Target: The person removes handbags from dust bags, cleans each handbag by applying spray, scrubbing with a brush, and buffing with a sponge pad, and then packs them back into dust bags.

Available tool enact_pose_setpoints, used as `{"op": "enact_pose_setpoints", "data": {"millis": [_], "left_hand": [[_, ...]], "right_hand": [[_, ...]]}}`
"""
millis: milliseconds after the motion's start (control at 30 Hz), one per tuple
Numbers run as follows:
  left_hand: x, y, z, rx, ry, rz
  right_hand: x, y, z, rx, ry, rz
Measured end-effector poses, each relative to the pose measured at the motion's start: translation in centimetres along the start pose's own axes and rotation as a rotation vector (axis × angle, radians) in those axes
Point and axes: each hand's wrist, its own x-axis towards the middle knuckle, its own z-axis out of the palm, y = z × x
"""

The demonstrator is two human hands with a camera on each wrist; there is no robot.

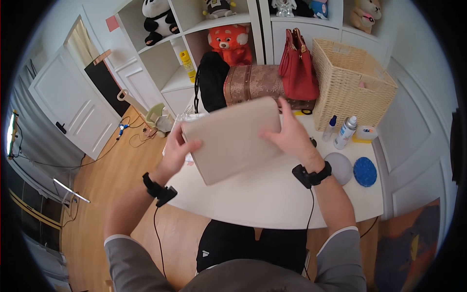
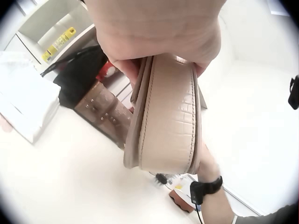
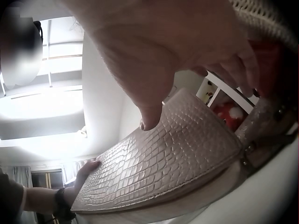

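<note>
Boxy beige embossed-leather bag [image 1: 233, 141]: tilted above the white surface [image 1: 243, 207], nearer you than the tall woven basket [image 1: 335, 92].
Your left hand [image 1: 176, 155]: gripping one narrow side.
Your right hand [image 1: 294, 136]: spread wide at the opposite side; contact uncertain.
Handling: probably light, semi-stiff, slightly slick; hold both narrow sides.

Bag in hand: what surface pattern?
The bag has a crocodile-like scale pattern, clearest in the right wrist view.
</note>
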Motion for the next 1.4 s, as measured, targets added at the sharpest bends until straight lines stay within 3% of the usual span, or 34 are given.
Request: {"op": "enact_pose_setpoints", "data": {"millis": [33, 67, 167, 300, 400, 633, 733, 800, 900, 967, 1033, 1200, 1400], "left_hand": [[-0.6, -0.2, 0.5, 0.000, -0.081, -0.019], [-0.9, -0.7, 0.9, -0.054, -0.094, -0.038], [-1.4, -2.0, 1.1, 0.067, -0.164, 0.009], [-0.8, -2.6, 2.1, 0.135, -0.220, 0.073], [-0.6, -3.0, 3.0, 0.309, -0.242, 0.184], [-0.4, -4.0, 3.5, 0.308, -0.268, 0.151], [-0.1, -4.2, 3.1, 0.186, -0.283, 0.059], [0.4, -4.2, 2.7, -0.024, -0.312, -0.105], [1.4, -4.2, 3.1, -0.030, -0.335, -0.263], [2.2, -5.3, 2.9, -0.039, -0.369, -0.300], [2.9, -6.1, 3.2, -0.052, -0.408, -0.340], [4.2, -7.9, 4.5, 0.013, -0.352, -0.502], [5.3, -8.8, 5.4, 0.420, -0.370, -0.428]], "right_hand": [[0.1, -0.2, -0.1, 0.252, -0.204, 0.132], [0.4, -0.3, -0.8, 0.290, -0.313, 0.226], [0.9, -0.6, -2.6, 0.250, -0.376, 0.173], [0.7, -0.6, -3.5, 0.192, -0.227, 0.190], [1.1, 0.4, -3.7, 0.287, -0.233, 0.200], [1.7, 1.3, -4.3, 0.180, -0.317, 0.219], [1.5, 1.1, -4.9, 0.075, -0.397, 0.253], [1.0, 1.4, -5.0, -0.021, -0.421, 0.289], [0.4, 2.0, -4.7, -0.250, -0.465, 0.280], [1.0, 1.9, -5.2, -0.255, -0.739, 0.336], [1.2, 2.5, -5.2, -0.267, -0.770, 0.352], [1.3, 2.6, -5.0, -0.364, -0.829, 0.369], [1.3, 1.8, -5.2, -0.369, -0.873, 0.546]]}}
